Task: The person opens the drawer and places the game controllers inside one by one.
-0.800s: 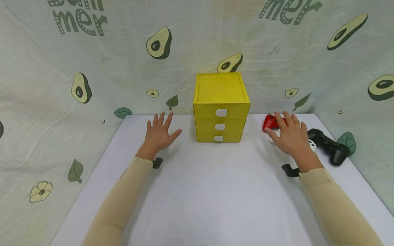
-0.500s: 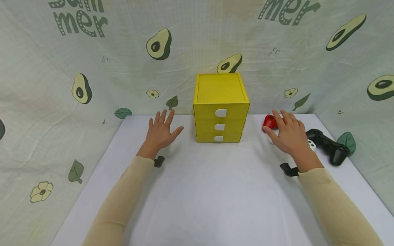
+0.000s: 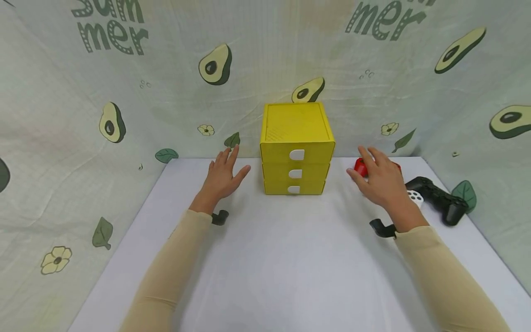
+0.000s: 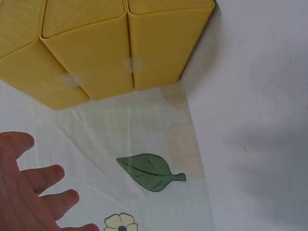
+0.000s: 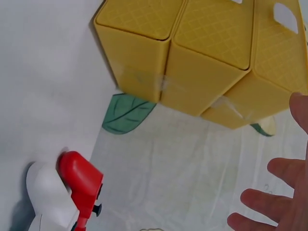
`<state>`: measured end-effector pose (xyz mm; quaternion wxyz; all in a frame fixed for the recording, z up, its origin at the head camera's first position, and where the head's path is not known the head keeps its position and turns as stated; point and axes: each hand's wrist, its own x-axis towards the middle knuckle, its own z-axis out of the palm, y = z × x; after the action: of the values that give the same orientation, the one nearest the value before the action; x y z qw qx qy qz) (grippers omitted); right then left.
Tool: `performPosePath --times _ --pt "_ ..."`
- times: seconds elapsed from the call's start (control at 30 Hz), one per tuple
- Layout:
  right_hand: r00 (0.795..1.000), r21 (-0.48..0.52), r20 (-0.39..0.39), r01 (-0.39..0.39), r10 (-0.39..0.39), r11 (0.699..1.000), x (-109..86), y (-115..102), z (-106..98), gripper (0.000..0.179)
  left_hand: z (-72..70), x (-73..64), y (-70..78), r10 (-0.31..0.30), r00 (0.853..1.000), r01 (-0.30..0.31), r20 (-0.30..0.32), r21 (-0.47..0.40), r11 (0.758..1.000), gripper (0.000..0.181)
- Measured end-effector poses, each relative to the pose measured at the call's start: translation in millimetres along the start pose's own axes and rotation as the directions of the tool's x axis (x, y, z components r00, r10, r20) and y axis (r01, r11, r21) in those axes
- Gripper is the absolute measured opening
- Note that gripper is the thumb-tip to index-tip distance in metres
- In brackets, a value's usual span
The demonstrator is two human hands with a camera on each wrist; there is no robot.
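A yellow three-drawer box [image 3: 296, 122] with white tab handles stands at the back middle of the table, all drawers closed. To its left, my left hand [image 3: 221, 180] is held with fingers spread, touching nothing. My right hand [image 3: 381, 182] is to the box's right, fingers apart and holding nothing. It partly hides a red game controller [image 3: 360, 167]. In the right wrist view the red controller [image 5: 82, 180] lies against a white controller [image 5: 50, 195]. A black game controller [image 3: 437, 198] lies farther right, at the table's edge.
The white table [image 3: 290, 267] meets a hanging cloth [image 3: 174, 106] with avocado prints at its back and sides. Black wrist mounts [image 3: 220, 217] stick out inward from both wrists.
Both hands have moved inward toward the yellow box, the right one leftward off part of the controllers. The head view has tilted up slightly. Box and controllers stay put.
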<state>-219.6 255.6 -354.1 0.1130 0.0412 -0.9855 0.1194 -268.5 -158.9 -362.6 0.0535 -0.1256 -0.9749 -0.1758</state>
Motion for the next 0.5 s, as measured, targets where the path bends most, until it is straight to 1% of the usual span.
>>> performPosePath --times 0.13,0.3,0.5 --pt "1.0 0.033 0.0 0.001 -0.001 0.999 1.8 -6.3 -0.5 0.079 2.1 1.6 1.9 0.002 1.0 -0.002 -0.009 -0.064 0.998 0.079" --pt "1.0 0.096 -0.018 0.017 -0.016 0.995 3.4 -15.0 -2.0 0.076 6.0 5.6 4.0 0.001 1.0 -0.004 -0.021 -0.128 0.992 0.077" --pt "0.999 0.169 -0.035 0.02 -0.014 0.985 2.2 -26.1 -0.5 0.074 6.9 7.4 6.9 -0.006 1.0 0.0 -0.024 -0.235 0.972 0.074"
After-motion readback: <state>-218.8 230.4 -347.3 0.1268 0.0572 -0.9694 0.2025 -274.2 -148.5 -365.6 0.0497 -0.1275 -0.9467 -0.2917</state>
